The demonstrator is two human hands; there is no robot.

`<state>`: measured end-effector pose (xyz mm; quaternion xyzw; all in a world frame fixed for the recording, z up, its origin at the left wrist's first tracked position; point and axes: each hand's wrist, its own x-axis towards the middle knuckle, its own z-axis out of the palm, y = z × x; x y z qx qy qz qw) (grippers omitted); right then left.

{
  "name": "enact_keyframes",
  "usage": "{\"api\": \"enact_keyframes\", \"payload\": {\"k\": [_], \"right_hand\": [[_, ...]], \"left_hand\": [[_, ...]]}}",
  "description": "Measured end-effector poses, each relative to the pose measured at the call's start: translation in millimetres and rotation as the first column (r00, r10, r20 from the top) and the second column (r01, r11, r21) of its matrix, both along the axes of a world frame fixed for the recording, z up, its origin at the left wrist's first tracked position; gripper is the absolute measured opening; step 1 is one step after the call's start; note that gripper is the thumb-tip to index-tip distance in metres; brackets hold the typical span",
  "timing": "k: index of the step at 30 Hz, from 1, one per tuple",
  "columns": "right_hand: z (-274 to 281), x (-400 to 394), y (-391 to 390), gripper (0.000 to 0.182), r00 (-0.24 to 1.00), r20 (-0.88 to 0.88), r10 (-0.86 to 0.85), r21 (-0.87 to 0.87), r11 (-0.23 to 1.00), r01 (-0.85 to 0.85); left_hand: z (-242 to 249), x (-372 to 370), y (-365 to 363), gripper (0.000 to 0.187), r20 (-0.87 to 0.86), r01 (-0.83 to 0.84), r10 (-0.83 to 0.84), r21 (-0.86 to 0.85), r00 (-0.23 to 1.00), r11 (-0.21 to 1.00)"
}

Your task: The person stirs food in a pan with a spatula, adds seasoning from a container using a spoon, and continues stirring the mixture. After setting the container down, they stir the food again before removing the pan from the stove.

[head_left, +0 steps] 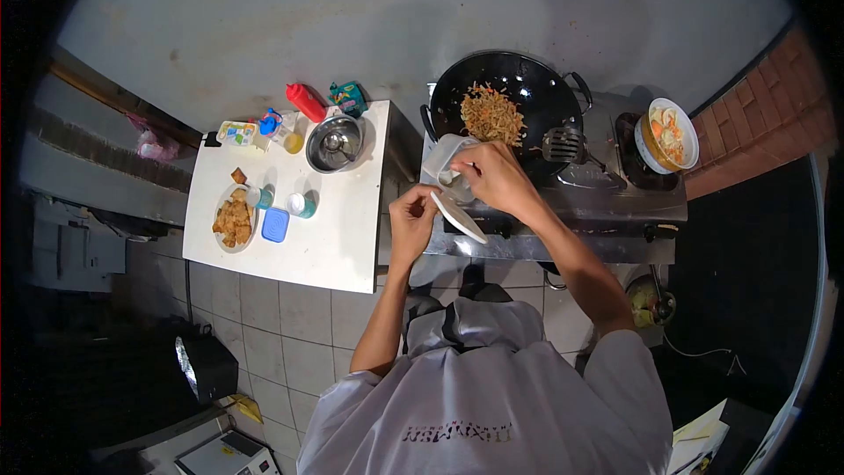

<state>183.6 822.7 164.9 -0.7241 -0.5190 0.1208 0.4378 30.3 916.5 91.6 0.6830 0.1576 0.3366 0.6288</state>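
Observation:
My left hand [413,222] is closed on the edge of a white lid [458,218], which tilts out over the front of the stove. My right hand [499,178] is at the mouth of a translucent plastic container [430,163]. Its fingers are curled together there, and what they pinch, if anything, is hidden. The container is by the near left side of a black wok [549,88]. Shredded brown food, like fried noodles [492,114], lies in the wok. A slotted spatula [563,145] rests across the wok's right rim.
A bowl of sliced vegetables [692,136] stands on the right burner. On the white table [338,246] at left are a steel bowl [322,158], a red squeeze bottle [305,103], a plate of fried pieces [220,236], a blue lid [275,225] and small tubs.

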Motion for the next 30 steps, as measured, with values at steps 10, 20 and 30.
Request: {"api": "enact_keyframes", "payload": {"k": [10, 20, 30], "right_hand": [[-46, 16, 6, 0.013, 0.899, -0.435, 0.051, 0.073, 0.997, -0.021], [-12, 46, -26, 0.008, 0.685, -0.727, -0.031, 0.02, 0.998, 0.066], [-17, 166, 7, 0.015, 0.918, -0.241, -0.316, -0.179, 0.944, 0.278]], "left_hand": [[-13, -9, 10, 0.013, -0.07, -0.009, 0.006, -0.037, 0.998, 0.999], [-24, -21, 13, 0.01, -0.084, -0.051, 0.04, -0.141, 0.996, 0.989], [-30, -34, 10, 0.012, -0.136, -0.131, 0.094, -0.293, 0.986, 0.947]]}}
